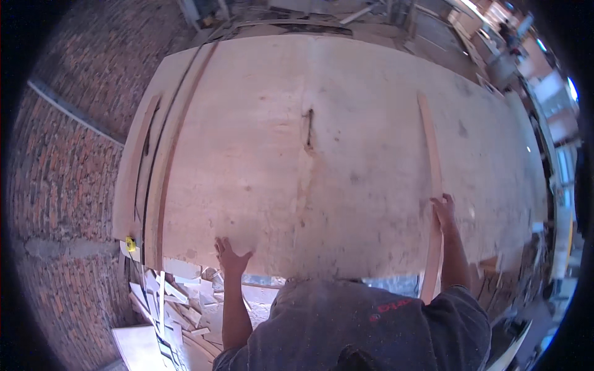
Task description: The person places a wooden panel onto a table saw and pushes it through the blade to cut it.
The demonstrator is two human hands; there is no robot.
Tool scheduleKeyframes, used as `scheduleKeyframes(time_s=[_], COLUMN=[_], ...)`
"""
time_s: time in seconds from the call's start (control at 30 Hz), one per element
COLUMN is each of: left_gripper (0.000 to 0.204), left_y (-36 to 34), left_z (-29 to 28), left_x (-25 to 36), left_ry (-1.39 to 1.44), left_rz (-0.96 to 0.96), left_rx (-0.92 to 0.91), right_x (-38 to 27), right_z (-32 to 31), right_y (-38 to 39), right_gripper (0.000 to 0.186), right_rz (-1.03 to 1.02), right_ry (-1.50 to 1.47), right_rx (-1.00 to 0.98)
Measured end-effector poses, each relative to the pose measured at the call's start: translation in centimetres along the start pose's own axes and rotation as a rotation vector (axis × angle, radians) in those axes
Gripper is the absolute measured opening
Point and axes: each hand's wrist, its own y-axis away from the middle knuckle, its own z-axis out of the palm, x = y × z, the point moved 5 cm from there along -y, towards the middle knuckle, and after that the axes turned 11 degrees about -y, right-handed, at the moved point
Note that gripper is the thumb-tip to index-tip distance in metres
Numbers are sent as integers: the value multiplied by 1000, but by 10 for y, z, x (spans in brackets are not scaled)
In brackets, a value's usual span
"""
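Observation:
A large, pale plywood sheet (365, 167) lies in front of me, with a dark crack and stain near its middle. My left hand (232, 256) is open at the sheet's near edge, its fingers spread and holding nothing. Whether it touches the surface or hovers just over it, I cannot tell. On the right, my right hand (443, 211) is closed around a long, narrow wooden strip (428, 133). That strip runs from far to near across the sheet, and its near end sticks out past the edge beside my body.
Along the sheet's left side lie a long wooden rail (168, 157) and a shorter strip (145, 145). A yellow tape measure (130, 243) sits at the near left corner. Wood offcuts (185, 303) are heaped below, and a brick wall (65, 179) rises at left.

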Motion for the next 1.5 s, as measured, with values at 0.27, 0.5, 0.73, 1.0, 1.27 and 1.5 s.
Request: scheduleKeyframes(time_s=[0.27, 0.5, 0.73, 1.0, 1.27, 1.5], left_gripper=[28, 42, 31, 11, 12, 12], left_y=[70, 173, 319, 511, 733, 850], left_z=[11, 134, 353, 394, 438, 468], left_x=[-36, -141, -372, -303, -249, -301], left_ry=[267, 165, -71, 511, 31, 620], left_rz=[370, 205, -97, -245, -25, -809], left_rx=[633, 113, -425, -18, -271, -181], right_x=[186, 488, 463, 378, 318, 330], right_z=[-121, -169, -162, -140, -35, 73], right_y=[259, 451, 438, 307, 324, 458], right_gripper=[77, 68, 67, 66, 66, 65], right_rz=[-28, -92, 146, -223, -485, -709], right_ry=[420, 939, 911, 793, 820, 1100], right_rx=[217, -212, -572, -538, -796, -1210])
